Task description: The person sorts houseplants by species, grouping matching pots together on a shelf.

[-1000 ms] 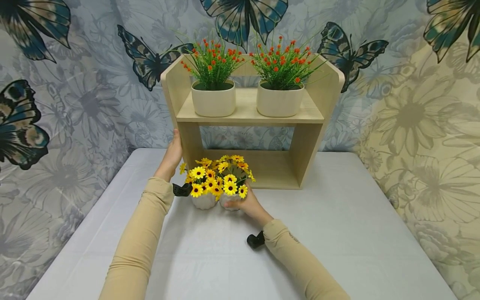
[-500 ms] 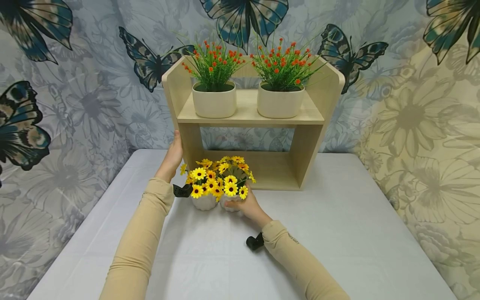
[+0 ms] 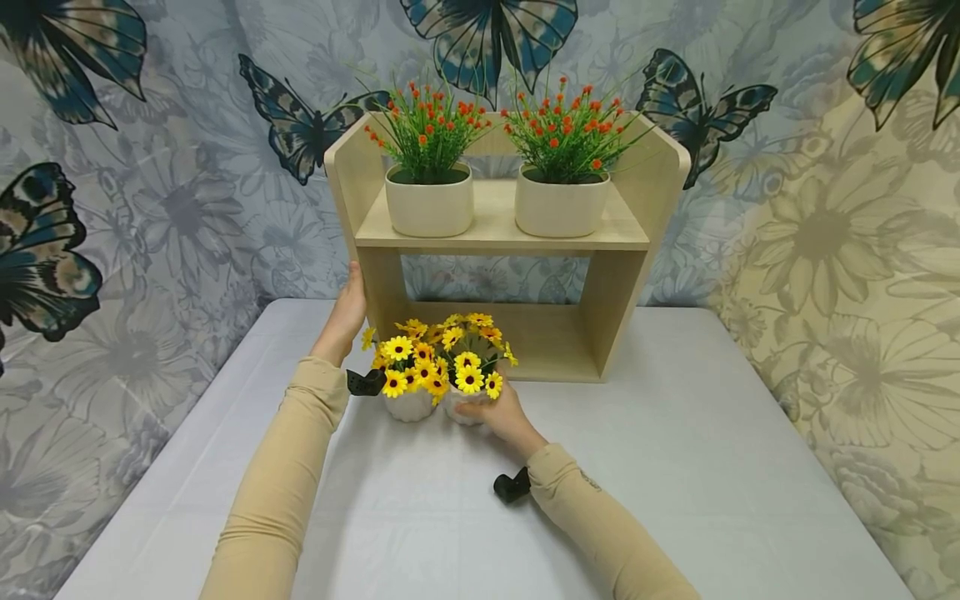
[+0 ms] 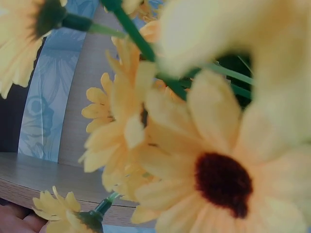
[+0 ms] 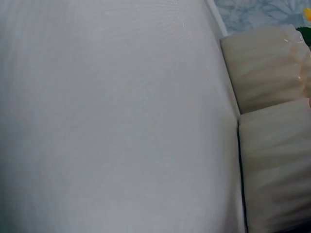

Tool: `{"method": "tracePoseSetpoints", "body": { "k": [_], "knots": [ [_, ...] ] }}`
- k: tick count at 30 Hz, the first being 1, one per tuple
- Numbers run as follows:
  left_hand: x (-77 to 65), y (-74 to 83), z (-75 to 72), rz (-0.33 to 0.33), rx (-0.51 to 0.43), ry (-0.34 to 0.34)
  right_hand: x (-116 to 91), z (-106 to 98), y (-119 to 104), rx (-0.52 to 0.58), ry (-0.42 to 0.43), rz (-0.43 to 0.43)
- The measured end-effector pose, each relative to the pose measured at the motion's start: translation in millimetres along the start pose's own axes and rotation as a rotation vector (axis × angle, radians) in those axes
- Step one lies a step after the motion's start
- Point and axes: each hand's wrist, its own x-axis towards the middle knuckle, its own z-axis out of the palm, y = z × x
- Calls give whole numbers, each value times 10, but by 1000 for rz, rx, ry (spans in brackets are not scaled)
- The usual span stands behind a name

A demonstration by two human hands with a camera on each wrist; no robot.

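Observation:
My right hand (image 3: 510, 415) grips the right one of two small whitish flowerpots (image 3: 452, 403) with yellow daisy-like flowers, its thumb across the front. Beside it, on the left, stands the matching flowerpot (image 3: 408, 406); both are in front of the shelf's lower opening. In the right wrist view the two pots (image 5: 277, 160) show at the right edge. My left hand (image 3: 345, 315) rests along the outer left side of the pale wooden shelf (image 3: 501, 242). Yellow flowers (image 4: 223, 184) fill much of the left wrist view, with fingers (image 4: 17, 221) just showing at its lower left corner.
Two cream oval pots (image 3: 429, 208) of red-orange flowers stand on the shelf's upper board. A white cloth (image 3: 675, 500) covers the table. Behind hangs a floral backdrop with butterflies (image 3: 311, 125).
The right flowerpot has shifted slightly to the right with my right hand on it. My left hand stays at the shelf's side.

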Motion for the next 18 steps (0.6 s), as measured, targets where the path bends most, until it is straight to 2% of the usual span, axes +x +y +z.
{"method": "tracePoseSetpoints", "body": {
  "k": [6,14,18],
  "knots": [
    [-1,-9,-1,-3,4,2,5,-102,-13,44,35,2],
    [-5,-13,3,11,3,12,72,-275,-139,67,79,-86],
    [-11,-7,8,4,15,9,118,-330,-169,73,104,-79]
  ]
}}
